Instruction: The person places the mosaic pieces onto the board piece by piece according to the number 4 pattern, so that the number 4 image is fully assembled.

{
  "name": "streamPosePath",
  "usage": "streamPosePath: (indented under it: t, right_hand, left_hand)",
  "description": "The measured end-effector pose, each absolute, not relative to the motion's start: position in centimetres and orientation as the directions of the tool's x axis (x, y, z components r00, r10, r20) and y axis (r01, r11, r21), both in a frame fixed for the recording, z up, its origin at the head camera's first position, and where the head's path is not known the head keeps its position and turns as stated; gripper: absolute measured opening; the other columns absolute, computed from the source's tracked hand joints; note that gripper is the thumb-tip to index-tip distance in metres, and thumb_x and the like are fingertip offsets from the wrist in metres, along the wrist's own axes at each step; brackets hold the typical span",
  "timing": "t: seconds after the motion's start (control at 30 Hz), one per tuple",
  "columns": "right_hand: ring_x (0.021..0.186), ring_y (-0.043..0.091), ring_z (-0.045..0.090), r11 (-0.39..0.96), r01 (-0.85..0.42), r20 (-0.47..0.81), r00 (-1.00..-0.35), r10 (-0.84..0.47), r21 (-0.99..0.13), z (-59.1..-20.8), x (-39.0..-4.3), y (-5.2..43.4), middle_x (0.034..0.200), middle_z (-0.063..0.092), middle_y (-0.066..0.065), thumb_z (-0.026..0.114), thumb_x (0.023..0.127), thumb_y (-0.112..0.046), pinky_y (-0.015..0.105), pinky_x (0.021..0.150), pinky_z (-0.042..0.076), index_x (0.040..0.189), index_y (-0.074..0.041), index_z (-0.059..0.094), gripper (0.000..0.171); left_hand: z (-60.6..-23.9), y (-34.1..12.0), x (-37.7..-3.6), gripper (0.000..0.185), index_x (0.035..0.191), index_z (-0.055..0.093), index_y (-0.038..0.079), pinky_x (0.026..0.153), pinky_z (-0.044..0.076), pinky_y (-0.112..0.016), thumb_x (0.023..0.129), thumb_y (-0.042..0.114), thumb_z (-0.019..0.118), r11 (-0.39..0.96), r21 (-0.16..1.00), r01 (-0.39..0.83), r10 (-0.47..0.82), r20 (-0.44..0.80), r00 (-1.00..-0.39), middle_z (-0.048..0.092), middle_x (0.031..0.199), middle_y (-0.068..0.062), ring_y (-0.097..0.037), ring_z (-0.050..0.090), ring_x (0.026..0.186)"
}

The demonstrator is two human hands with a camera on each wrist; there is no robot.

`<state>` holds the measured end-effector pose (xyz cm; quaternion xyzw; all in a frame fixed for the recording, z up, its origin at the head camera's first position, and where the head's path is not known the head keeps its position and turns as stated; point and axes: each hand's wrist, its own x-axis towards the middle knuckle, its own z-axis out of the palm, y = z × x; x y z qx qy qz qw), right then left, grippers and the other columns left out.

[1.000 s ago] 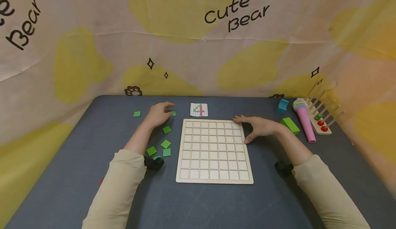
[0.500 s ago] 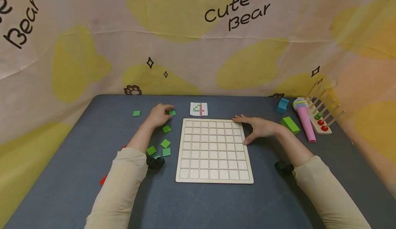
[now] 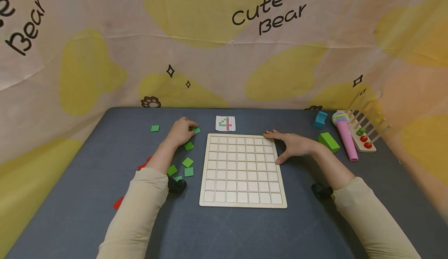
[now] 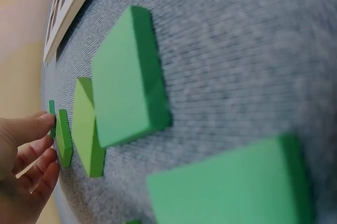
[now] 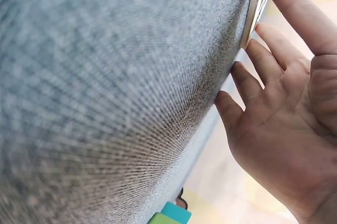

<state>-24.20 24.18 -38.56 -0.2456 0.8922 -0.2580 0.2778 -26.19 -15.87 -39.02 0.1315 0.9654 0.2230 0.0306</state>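
My left hand [image 3: 182, 130] is at the far left of the board, thumb and fingertips pinching a small green square tile [image 3: 196, 129]. That tile shows edge-on at the thumb tip in the left wrist view. Below the hand lie several loose tiles in two shades of green, among them a light green tile [image 3: 188, 162] and a darker green tile [image 4: 129, 87]. The pale wooden grid board [image 3: 241, 171] lies flat with its squares unfilled. My right hand [image 3: 294, 144] rests at its upper right corner, fingers spread and thumb against the right edge.
Behind the board lies a pattern card [image 3: 225, 123] with green and red squares. Red tiles [image 3: 118, 203] lie by the left sleeve, and one green tile [image 3: 155, 128] farther back. At right are a blue block [image 3: 320, 119], a green block [image 3: 328, 142], a pink microphone [image 3: 346, 138] and a peg rack [image 3: 367, 149].
My left fingers have closed on the far green tile, which has shifted slightly. The left forearm has moved a little right, uncovering more red tiles. The right hand stays put.
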Motion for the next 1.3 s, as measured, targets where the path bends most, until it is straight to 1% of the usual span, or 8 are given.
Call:
streamPosePath:
  t: [0.3,0.53,0.7,0.9,1.0,1.07,1.13,1.3]
  right_hand:
    - [0.155,0.042,0.002,0.747,-0.301,-0.366,-0.726,-0.583,-0.593,-38.5,-24.2,24.2,0.168,0.008,0.013,0.086,0.073,-0.038,0.069,0.117,0.011,0.158,-0.017,0.025,0.106]
    - [0.155,0.04,0.001,0.743,-0.294,-0.369,-0.723,-0.584,-0.601,-38.4,-24.1,24.1,0.168,0.007,0.012,0.086,0.074,-0.037,0.068,0.118,0.011,0.158,-0.017,0.025,0.106]
    - [0.155,0.04,0.0,0.742,-0.296,-0.367,-0.722,-0.586,-0.602,-38.6,-24.2,24.1,0.168,0.008,0.011,0.086,0.073,-0.037,0.069,0.118,0.009,0.158,-0.017,0.025,0.106]
    - [0.155,0.04,0.001,0.741,-0.296,-0.365,-0.724,-0.585,-0.603,-38.6,-24.2,24.1,0.168,0.009,0.011,0.086,0.073,-0.038,0.069,0.118,0.009,0.158,-0.017,0.024,0.106]
    - [0.155,0.039,0.001,0.739,-0.292,-0.362,-0.727,-0.584,-0.607,-38.5,-24.1,24.1,0.168,0.008,0.012,0.086,0.074,-0.037,0.069,0.118,0.009,0.158,-0.016,0.025,0.106]
    - [0.156,0.039,0.001,0.737,-0.289,-0.36,-0.728,-0.584,-0.611,-38.5,-24.1,24.2,0.168,0.009,0.012,0.086,0.074,-0.036,0.069,0.118,0.01,0.158,-0.016,0.025,0.106]
    - [0.156,0.039,0.001,0.735,-0.288,-0.357,-0.729,-0.584,-0.614,-38.5,-24.1,24.2,0.168,0.009,0.011,0.086,0.074,-0.036,0.069,0.118,0.01,0.157,-0.016,0.025,0.105]
    - [0.156,0.039,0.0,0.735,-0.284,-0.358,-0.73,-0.582,-0.615,-38.6,-24.1,24.2,0.168,0.01,0.012,0.086,0.074,-0.036,0.069,0.118,0.009,0.157,-0.016,0.026,0.105]
  left_hand:
    - [-38.8,-15.5,-26.1,0.03,0.119,0.067,-0.001,0.1,0.047,-0.049,0.09,0.005,0.067,0.872,0.458,0.171,0.205,-0.025,-0.978,0.065,0.118,-0.023,-0.039,0.059,0.115]
    - [-38.6,-15.0,-25.9,0.019,0.107,0.066,0.004,0.092,0.049,-0.046,0.088,0.002,0.068,0.84,0.524,0.139,0.154,0.014,-0.988,0.07,0.108,-0.019,-0.035,0.064,0.106]
    - [-38.0,-14.2,-25.6,0.017,0.108,0.07,0.006,0.091,0.051,-0.047,0.091,0.006,0.067,0.8,0.585,0.134,0.114,0.071,-0.991,0.072,0.11,-0.018,-0.034,0.066,0.106]
    - [-37.6,-12.4,-25.7,0.018,0.111,0.071,0.009,0.098,0.048,-0.047,0.093,0.009,0.065,0.75,0.649,0.128,0.078,0.106,-0.991,0.072,0.113,-0.015,-0.033,0.067,0.105]
    - [-37.5,-11.3,-25.8,0.018,0.111,0.071,0.01,0.094,0.051,-0.046,0.093,0.009,0.065,0.709,0.696,0.116,0.071,0.093,-0.993,0.071,0.113,-0.014,-0.032,0.068,0.103]
    - [-37.6,-10.5,-25.7,0.019,0.111,0.071,0.011,0.083,0.054,-0.04,0.093,0.01,0.066,0.677,0.728,0.107,0.068,0.083,-0.994,0.069,0.112,-0.013,-0.03,0.068,0.102]
    - [-37.5,-9.6,-25.6,0.019,0.112,0.071,0.011,0.077,0.054,-0.037,0.093,0.011,0.066,0.652,0.752,0.098,0.07,0.069,-0.995,0.068,0.112,-0.013,-0.029,0.069,0.101]
    - [-37.3,-7.6,-25.2,0.018,0.11,0.072,0.012,0.073,0.05,-0.03,0.092,0.013,0.069,0.618,0.779,0.103,0.086,0.063,-0.994,0.069,0.109,-0.01,-0.028,0.068,0.1]
